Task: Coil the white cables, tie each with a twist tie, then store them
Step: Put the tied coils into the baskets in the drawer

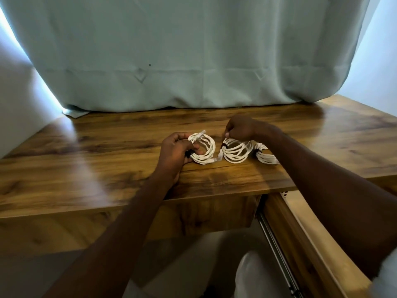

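Three tied white coils point(234, 150) lie mid-desk point(107, 160). Left hand point(175, 152) grips the left coil point(203, 150); right hand point(241, 129) pinches the middle one. Advise lifting by the ties, keeping loops together, into the open drawer point(300, 222) at right

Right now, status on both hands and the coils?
Left hand grips left coil at its black tie. Right hand pinches top of middle coil. Third coil lies tied, partly behind right forearm. Drawer open at right.
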Demonstrator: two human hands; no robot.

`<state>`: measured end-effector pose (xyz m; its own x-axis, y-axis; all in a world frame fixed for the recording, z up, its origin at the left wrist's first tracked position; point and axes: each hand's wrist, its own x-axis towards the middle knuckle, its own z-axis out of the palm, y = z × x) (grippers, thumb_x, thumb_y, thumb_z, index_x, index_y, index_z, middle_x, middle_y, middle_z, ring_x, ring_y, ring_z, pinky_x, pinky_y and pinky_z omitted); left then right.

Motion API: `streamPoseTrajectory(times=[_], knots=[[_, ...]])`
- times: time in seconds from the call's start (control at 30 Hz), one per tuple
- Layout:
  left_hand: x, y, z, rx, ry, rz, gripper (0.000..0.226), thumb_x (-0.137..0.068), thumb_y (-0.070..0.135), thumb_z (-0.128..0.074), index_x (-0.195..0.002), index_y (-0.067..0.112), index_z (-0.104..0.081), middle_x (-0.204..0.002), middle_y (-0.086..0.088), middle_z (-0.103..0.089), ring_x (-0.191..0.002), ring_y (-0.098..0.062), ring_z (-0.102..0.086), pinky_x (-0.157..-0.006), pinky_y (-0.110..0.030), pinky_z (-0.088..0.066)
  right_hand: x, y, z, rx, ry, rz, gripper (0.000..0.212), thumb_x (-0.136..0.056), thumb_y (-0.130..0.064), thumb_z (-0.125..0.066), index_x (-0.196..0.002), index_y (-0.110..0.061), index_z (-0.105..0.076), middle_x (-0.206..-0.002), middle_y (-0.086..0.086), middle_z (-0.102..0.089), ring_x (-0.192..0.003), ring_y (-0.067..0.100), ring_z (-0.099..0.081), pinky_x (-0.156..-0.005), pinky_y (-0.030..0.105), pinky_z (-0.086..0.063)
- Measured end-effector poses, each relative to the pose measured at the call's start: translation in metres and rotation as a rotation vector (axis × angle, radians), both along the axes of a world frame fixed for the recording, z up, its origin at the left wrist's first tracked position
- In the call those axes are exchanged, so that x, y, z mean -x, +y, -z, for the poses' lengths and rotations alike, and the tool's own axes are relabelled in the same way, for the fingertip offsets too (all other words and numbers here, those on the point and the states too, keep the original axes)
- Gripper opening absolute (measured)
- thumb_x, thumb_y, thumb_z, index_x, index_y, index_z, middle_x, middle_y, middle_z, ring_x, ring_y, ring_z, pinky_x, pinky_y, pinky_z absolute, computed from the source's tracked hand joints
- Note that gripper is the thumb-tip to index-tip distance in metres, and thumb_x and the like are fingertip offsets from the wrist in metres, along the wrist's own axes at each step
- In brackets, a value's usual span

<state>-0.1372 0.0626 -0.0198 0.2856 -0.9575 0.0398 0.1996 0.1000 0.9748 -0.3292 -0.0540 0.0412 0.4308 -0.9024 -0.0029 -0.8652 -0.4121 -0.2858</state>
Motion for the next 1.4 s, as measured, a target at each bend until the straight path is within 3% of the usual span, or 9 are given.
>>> streamPoseTrajectory(times=[0.3,0.43,0.63,0.8,0.93,1.07,1.17,1.3,1.4], knots=[[-0.006,0.009,-0.005,0.034,0.121,0.034,0.031,-0.089,-0.014,-0.056,-0.118,-0.004,-0.06,-0.097,-0.024,-0.071,-0.078,-0.033,-0.072,-0.078,-0.049,-0.063,0.017,0.018,0.0,0.16,-0.552,0.086,0.017,-0.103,-0.012,-0.053,-0.098,-0.012,-0.069,-0.081,-0.001,-0.064,-0.076,0.017,-0.063,-0.065,0.027,-0.042],[0.002,0.027,-0.012,0.076,0.173,0.144,0.039,-0.094,-0.011,-0.053,-0.132,-0.01,-0.051,-0.102,-0.025,-0.068,-0.083,-0.032,-0.071,-0.081,-0.054,-0.061,0.048,0.042,-0.004,0.258,-0.715,0.169,0.018,-0.104,-0.015,-0.05,-0.101,-0.014,-0.067,-0.08,-0.008,-0.061,-0.071,0.01,-0.057,-0.065,0.026,-0.041],[0.095,0.071,-0.024,0.081,0.15,0.446,0.037,-0.091,-0.012,-0.052,-0.127,-0.006,-0.056,-0.096,-0.024,-0.07,-0.074,-0.031,-0.073,-0.07,-0.039,-0.062,0.141,0.099,-0.001,0.298,-0.879,0.34,0.024,-0.102,-0.02,-0.048,-0.083,-0.024,-0.062,-0.075,-0.004,-0.06,-0.062,0.013,-0.054,-0.063,0.034,-0.047],[0.204,0.088,-0.023,-0.076,0.062,0.701,0.035,-0.09,-0.016,-0.051,-0.124,-0.011,-0.057,-0.093,-0.024,-0.069,-0.074,-0.033,-0.07,-0.072,-0.042,-0.063,0.25,0.159,0.016,0.291,-0.856,0.564,0.027,-0.103,-0.011,-0.048,-0.082,-0.018,-0.065,-0.076,0.001,-0.061,-0.062,0.012,-0.053,-0.061,0.03,-0.046],[0.263,0.095,-0.011,-0.209,-0.152,0.881,0.028,-0.09,-0.017,-0.053,-0.115,-0.01,-0.063,-0.089,-0.023,-0.069,-0.066,-0.026,-0.07,-0.065,-0.038,-0.063,0.322,0.201,0.045,0.31,-0.744,0.792,0.021,-0.088,-0.023,-0.049,-0.072,-0.02,-0.062,-0.071,-0.004,-0.062,-0.072,0.019,-0.058,-0.071,0.039,-0.047],[0.283,0.096,0.006,-0.3,-0.352,0.956,0.021,-0.09,-0.016,-0.051,-0.099,-0.004,-0.065,-0.089,-0.025,-0.07,-0.073,-0.03,-0.071,-0.077,-0.046,-0.062,0.375,0.225,0.078,0.22,-0.611,0.991,0.03,-0.086,-0.026,-0.047,-0.087,-0.003,-0.067,-0.083,0.019,-0.067,-0.075,0.03,-0.06,-0.07,0.05,-0.053],[0.28,0.088,0.019,-0.327,-0.568,0.925,0.02,-0.086,-0.015,-0.059,-0.101,-0.005,-0.066,-0.092,-0.023,-0.075,-0.079,-0.031,-0.076,-0.081,-0.05,-0.064,0.386,0.229,0.101,0.101,-0.495,1.032,0.024,-0.093,-0.015,-0.047,-0.093,0.0,-0.067,-0.083,0.018,-0.065,-0.072,0.029,-0.059,-0.059,0.036,-0.045],[0.289,0.083,0.03,-0.132,-1.092,0.832,0.034,-0.086,-0.001,-0.069,-0.119,0.009,-0.063,-0.116,-0.011,-0.071,-0.101,-0.024,-0.071,-0.08,-0.035,-0.056,0.375,0.227,0.122,0.037,-0.297,0.98,0.02,-0.097,-0.011,-0.052,-0.101,0.0,-0.068,-0.096,0.017,-0.069,-0.083,0.032,-0.067,-0.072,0.044,-0.058],[0.291,0.08,0.032,0.052,-1.391,0.708,0.037,-0.091,0.012,-0.07,-0.127,0.016,-0.062,-0.133,-0.008,-0.06,-0.12,-0.026,-0.059,-0.088,-0.03,-0.046,0.365,0.23,0.129,0.087,-0.025,0.899,0.013,-0.091,-0.018,-0.066,-0.095,-0.006,-0.07,-0.096,0.013,-0.073,-0.087,0.031,-0.067,-0.072,0.039,-0.052]])
